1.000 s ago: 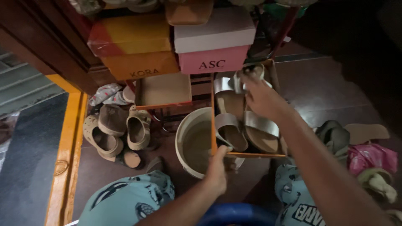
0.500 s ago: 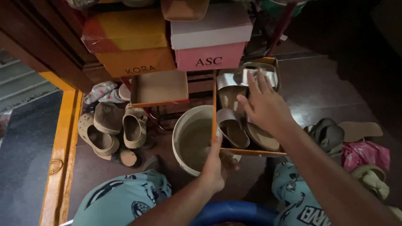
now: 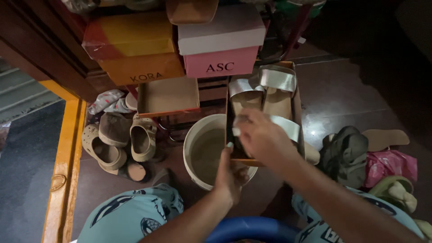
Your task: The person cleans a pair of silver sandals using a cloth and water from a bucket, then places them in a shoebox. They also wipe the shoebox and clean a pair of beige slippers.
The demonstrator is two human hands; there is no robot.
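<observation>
Shoebox (image 3: 295, 96): open cardboard tray, orange-edged, rectangular, held out over the floor in front of the rack
Sandals (image 3: 278, 79): flat slides with wide silver metallic straps and tan footbeds, lying in the shoebox; two straps show clearly at the far end, a third strap near the right hand
Left hand (image 3: 229, 173): grasps the shoebox's near left corner from below, thumb up along the edge, fingers wrapped under
Right hand (image 3: 261, 137): inside the near end of the shoebox, fingers curled onto a sandal strap; blurred, so I cannot tell how firm the hold is
Bucket (image 3: 202, 153): one round, pale plastic bucket, dull inside, on the floor just left of and partly under the shoebox
Lid (image 3: 168, 96): one shallow brown cardboard tray, left of the shoebox
Stacked boxes (image 3: 220, 42): one pink box with a white lid, beside two yellow-orange ones
Clogs (image 3: 123, 139): beige, rounded, perforated; about three on the floor at left
Floor (image 3: 342, 96): dark, glossy tiles
Right pile (image 3: 348, 150): dark shoe, pink bag, tan sole
</observation>
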